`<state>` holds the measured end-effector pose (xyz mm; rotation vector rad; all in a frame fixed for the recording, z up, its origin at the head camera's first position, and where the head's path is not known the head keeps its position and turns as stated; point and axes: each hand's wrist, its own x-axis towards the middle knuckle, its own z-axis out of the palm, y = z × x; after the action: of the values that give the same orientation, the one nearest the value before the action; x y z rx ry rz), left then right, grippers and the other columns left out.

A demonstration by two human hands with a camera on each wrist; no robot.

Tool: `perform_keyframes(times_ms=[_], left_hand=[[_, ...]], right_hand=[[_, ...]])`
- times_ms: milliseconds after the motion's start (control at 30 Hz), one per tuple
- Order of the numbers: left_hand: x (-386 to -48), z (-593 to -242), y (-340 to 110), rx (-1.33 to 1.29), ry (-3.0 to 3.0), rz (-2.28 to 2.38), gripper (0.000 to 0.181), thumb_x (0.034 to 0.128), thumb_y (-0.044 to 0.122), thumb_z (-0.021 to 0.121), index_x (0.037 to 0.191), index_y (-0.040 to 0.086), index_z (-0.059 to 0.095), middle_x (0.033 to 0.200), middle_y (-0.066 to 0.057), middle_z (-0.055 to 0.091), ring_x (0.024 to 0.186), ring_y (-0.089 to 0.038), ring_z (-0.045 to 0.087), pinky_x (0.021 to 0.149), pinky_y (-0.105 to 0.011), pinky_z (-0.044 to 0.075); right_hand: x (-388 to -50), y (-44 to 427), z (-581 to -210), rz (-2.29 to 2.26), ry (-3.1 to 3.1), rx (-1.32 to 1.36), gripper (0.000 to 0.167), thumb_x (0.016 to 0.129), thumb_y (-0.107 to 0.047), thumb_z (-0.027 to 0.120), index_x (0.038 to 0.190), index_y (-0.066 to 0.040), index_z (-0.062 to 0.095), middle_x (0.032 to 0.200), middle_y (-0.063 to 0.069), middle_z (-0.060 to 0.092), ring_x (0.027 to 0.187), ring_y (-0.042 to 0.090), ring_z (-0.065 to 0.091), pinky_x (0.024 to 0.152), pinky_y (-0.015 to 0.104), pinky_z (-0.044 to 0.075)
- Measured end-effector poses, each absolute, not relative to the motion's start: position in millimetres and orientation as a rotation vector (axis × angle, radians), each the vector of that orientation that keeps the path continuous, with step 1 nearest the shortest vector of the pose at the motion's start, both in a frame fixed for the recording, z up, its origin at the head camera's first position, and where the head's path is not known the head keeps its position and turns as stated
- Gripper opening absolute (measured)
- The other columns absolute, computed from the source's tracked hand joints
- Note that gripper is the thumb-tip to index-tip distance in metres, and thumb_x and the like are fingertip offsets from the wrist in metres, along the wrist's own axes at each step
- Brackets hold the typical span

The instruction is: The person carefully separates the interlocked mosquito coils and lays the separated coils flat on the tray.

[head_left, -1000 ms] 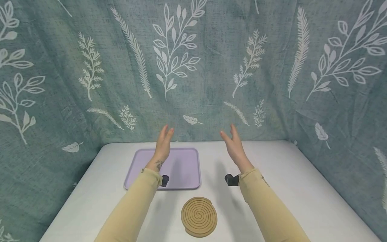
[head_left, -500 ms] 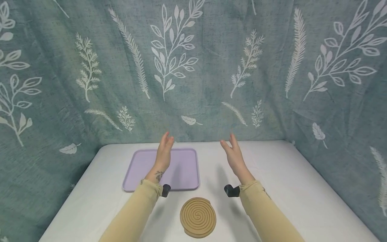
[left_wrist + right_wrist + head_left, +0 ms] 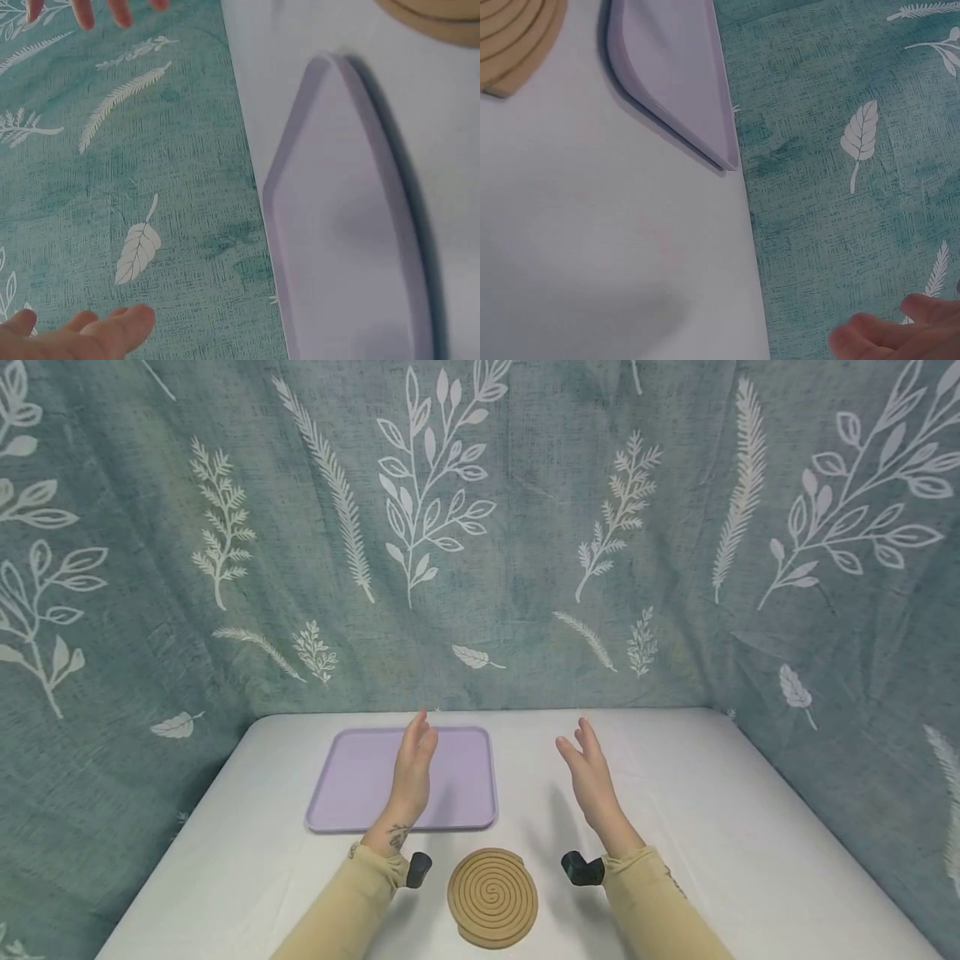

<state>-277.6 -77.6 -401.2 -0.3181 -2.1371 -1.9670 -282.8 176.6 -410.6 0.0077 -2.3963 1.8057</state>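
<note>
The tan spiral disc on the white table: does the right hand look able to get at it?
Probably yes: the right hand holds nothing, and nothing visible covers the tan spiral disc or crowds its edge.

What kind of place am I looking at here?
Probably a staged recording booth: blue-green fabric printed with white leaves hangs behind and on both sides of a white table that bears a lilac rectangular tray and a tan round spiral mat.

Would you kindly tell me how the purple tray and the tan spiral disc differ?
The purple tray is rectangular with rounded corners, while the tan spiral disc is roughly round. The tray's inside is smooth within a raised rim; the disc's face shows spiral lines. The tray is larger than the disc. Both lie on the white tabletop.
</note>
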Motion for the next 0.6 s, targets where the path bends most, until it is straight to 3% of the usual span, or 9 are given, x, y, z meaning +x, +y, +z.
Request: perform_keyframes(times_ms=[600], left_hand=[[-242.3, -425.0, -83.3, -0.316, -2.162, -1.921, 0.06, 0.0972, 0.036, 0.034, 0.146, 0.005, 0.019, 0.149, -0.023, 0.022, 0.133, -0.044, 0.028, 0.106, -0.061, 0.025]], right_hand=[[-248.3, 175.0, -434.9, 1.817, -2.4, -0.006, 0.071, 0.096, -0.043, 0.042, 0.15, -0.014, 0.005, 0.154, 0.017, 0.012, 0.137, 0.042, 0.022, 0.109, 0.058, 0.021]])
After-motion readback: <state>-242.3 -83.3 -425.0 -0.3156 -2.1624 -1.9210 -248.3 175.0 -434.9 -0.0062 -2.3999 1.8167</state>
